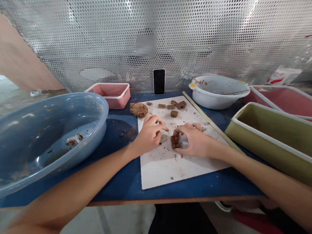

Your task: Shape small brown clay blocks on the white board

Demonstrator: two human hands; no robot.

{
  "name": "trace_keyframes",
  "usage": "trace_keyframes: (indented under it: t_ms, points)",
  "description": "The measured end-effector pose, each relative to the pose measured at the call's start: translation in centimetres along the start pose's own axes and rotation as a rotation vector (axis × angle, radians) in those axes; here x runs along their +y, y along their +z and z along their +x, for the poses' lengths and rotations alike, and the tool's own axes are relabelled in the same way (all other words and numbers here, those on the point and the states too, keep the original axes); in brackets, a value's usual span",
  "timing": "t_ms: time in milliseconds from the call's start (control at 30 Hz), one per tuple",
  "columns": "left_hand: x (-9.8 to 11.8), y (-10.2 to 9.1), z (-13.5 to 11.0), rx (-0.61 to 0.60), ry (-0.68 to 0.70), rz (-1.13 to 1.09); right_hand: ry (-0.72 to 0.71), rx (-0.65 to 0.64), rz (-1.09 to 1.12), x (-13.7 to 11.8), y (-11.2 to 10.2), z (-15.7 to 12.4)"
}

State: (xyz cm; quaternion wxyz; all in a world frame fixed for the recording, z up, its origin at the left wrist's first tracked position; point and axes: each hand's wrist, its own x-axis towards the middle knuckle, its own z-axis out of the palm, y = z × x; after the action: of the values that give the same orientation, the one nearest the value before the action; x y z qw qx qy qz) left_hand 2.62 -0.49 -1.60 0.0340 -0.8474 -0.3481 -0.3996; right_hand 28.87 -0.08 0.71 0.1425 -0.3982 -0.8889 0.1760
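Observation:
My right hand [193, 139] has thumb and fingers curled around a dark brown clay piece [174, 140], low over the white board [154, 174]. To its left, my left hand [152, 132] is above the same board, fingers bent and apart, with nothing visible between them. A larger rough clay lump [138, 109] sits at the board's back left edge. Toward the back lie several small shaped clay pieces, among them a single block [174, 113] and a cluster [181, 104]. Brown crumbs are scattered over the board around both hands.
A large blue basin [95, 137] stands at left, with a pink tub [119, 102] behind. A pale stick [211, 121] runs along the board's right side. Beyond are a white basin [210, 101], a green trough [271, 150] and a phone [158, 82] against the perforated metal screen [98, 27].

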Motion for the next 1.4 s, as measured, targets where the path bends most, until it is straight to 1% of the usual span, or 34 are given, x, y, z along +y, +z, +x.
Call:
trace_keyframes:
  t_ms: [133, 233, 400, 500, 600, 733, 800, 1000, 1167, 1300, 1400]
  points:
    - [0.0, 0.1, 0.0, -0.006, -0.012, -0.001, 0.019, -0.005, 0.009, -0.2, 0.0, -0.1]
    - [-0.1, 0.1, 0.0, -0.022, -0.032, 0.001, 0.022, -0.018, 0.056, 0.1, -0.2, -0.2]
    - [-0.2, 0.1, -0.1, -0.017, -0.01, 0.002, -0.047, -0.083, 0.215, 0.9, -1.1, -0.5]
    - [-0.2, 0.0, -0.1, -0.036, -0.023, 0.015, -0.063, -0.124, 0.272, 1.4, -1.8, -0.5]
    - [-0.1, 0.0, 0.0, -0.049, -0.029, 0.016, -0.061, -0.168, 0.272, 1.8, -2.2, -0.5]
    - [0.0, 0.0, 0.0, -0.017, -0.003, -0.005, -0.11, -0.199, 0.266, 2.4, -2.6, -0.6]
    - [0.1, 0.0, 0.1, -0.009, 0.011, -0.011, -0.112, -0.214, 0.253, 2.6, -2.7, -0.6]
    - [0.0, 0.0, 0.1, -0.026, -0.007, -0.009, -0.079, -0.235, 0.255, 2.6, -2.9, -0.4]
    - [-0.1, 0.0, 0.1, -0.029, 0.001, -0.013, -0.053, -0.225, 0.265, 2.2, -3.4, -0.3]
    - [-0.1, -0.1, 0.1, -0.037, -0.003, -0.004, -0.068, -0.233, 0.299, 1.8, -3.6, -0.4]
    - [-0.1, 0.0, 0.1, -0.042, -0.004, -0.002, -0.08, -0.214, 0.324, 1.5, -3.5, -0.4]
